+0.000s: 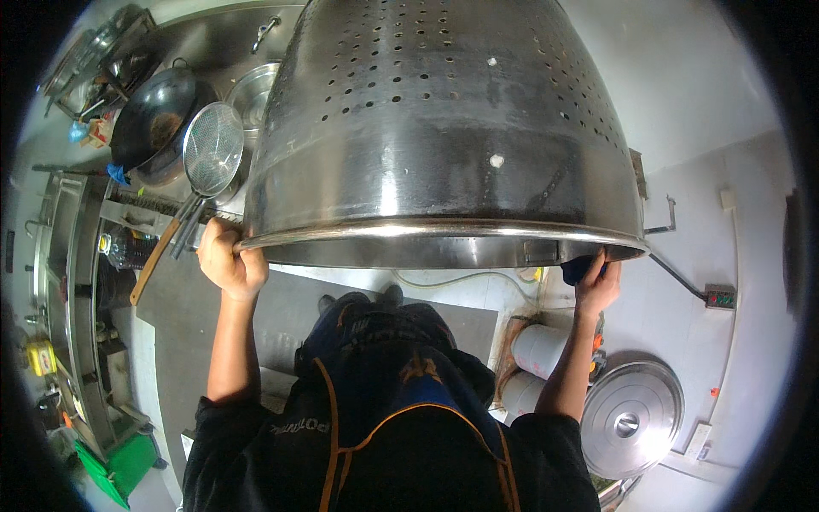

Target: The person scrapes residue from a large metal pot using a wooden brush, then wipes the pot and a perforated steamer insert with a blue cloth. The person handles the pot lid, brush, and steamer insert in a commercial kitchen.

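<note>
A large stainless steel perforated strainer pot point(441, 141) fills the upper middle of the view. It is tipped so that its rolled rim faces me, and rows of small holes run up its wall. My left hand point(231, 261) is closed around the rim at its left end. At the right end, my right hand point(600, 285) grips the same rim, fingers partly inside the mouth. A dark cloth or pad point(579, 270) shows beside those fingers. Most of the pot's inside is hidden, and its far end runs out of view.
A wire mesh skimmer point(213, 150) with a wooden handle lies close to my left hand, by a black wok point(160, 121) and a metal basin point(253, 96). Gas cylinders point(540, 349) and a round steel lid point(630, 416) stand at right. Steel shelving point(80, 307) lines the left.
</note>
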Demonstrator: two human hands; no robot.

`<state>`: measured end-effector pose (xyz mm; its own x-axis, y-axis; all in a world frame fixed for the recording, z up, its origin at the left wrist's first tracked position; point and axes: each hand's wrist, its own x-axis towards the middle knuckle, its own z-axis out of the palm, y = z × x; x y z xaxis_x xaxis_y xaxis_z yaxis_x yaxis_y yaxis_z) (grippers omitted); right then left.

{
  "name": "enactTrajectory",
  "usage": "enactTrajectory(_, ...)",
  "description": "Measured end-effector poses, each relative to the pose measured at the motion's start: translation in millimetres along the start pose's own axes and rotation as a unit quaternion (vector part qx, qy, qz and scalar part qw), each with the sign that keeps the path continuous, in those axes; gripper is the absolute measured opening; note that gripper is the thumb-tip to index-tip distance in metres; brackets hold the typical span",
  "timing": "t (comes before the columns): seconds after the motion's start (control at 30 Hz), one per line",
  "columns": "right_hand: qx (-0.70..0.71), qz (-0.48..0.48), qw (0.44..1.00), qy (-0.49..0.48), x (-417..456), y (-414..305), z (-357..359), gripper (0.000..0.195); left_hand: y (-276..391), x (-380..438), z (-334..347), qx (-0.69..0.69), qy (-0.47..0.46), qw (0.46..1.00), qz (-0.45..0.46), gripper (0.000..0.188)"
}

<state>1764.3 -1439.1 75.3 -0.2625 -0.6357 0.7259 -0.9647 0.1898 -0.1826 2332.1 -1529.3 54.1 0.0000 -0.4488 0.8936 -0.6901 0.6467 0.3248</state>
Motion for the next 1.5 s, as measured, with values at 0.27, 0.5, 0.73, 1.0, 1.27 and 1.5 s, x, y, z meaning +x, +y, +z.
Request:
enactTrajectory(0.27, 0.012, 0.011, 1.000, -0.009, -3, 2, 0, 0.018, -2, -4, -2, 0.023, -0.011, 1.000, -0.001, 0.016)
enactTrajectory(0.5, 0.001, 0.013, 1.000, 0.005, -5, 13, 4, 0.025, -4, -6, 1, 0.011, -0.004, 1.000, -0.022, 0.018)
enactTrajectory(0.73, -0.007, 0.001, 1.000, -0.003, 0, 2, 1, 0.018, -4, -5, 2, 0.029, 0.001, 0.999, -0.018, 0.021)
enactTrajectory(1.0, -0.010, 0.003, 1.000, -0.002, 2, 1, 2, 0.018, -4, -3, 1, 0.024, -0.005, 0.999, -0.022, 0.023)
enactTrajectory(1.27, -0.008, 0.004, 1.000, -0.006, 5, 0, 2, 0.018, -4, 2, 3, 0.020, -0.006, 0.999, -0.025, 0.021)
enactTrajectory(1.5, -0.011, -0.001, 1.000, 0.005, 7, -3, 2, 0.019, -4, 4, 3, 0.020, -0.008, 0.999, -0.024, 0.020)
